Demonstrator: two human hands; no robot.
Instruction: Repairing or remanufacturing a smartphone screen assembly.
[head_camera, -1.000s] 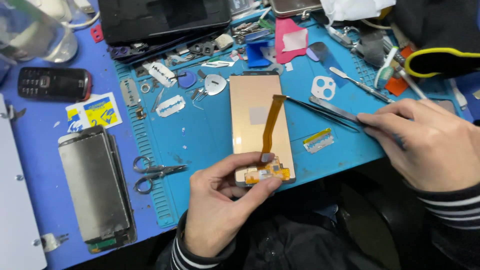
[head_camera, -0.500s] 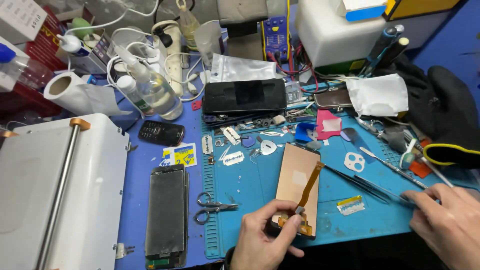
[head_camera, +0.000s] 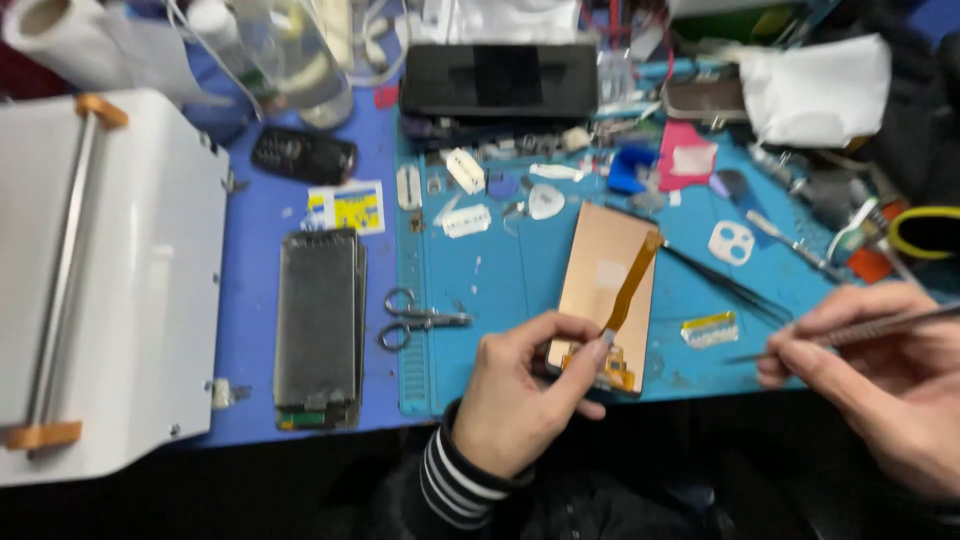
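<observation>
The copper-backed screen (head_camera: 606, 285) is lying on the blue mat (head_camera: 500, 300) at centre frame, its orange flex (head_camera: 630, 283) running down its back. The left hand (head_camera: 520, 395) is pinching the screen's lower edge with its fingers (head_camera: 592, 352). At lower right, the right hand (head_camera: 880, 385) is gripping tweezers (head_camera: 850, 332). Scissors (head_camera: 420, 318) are lying left of the screen.

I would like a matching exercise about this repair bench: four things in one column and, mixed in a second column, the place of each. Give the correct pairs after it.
Things
1. copper-coloured panel
2. small scissors
3. tweezers
4. dark phone screen

Places
A. on the blue mat beside the white machine
B. in the right hand
C. lower end pinched by the left hand
D. on the teal mat, near its left edge

Pairs: 1-C, 2-D, 3-B, 4-A
</observation>
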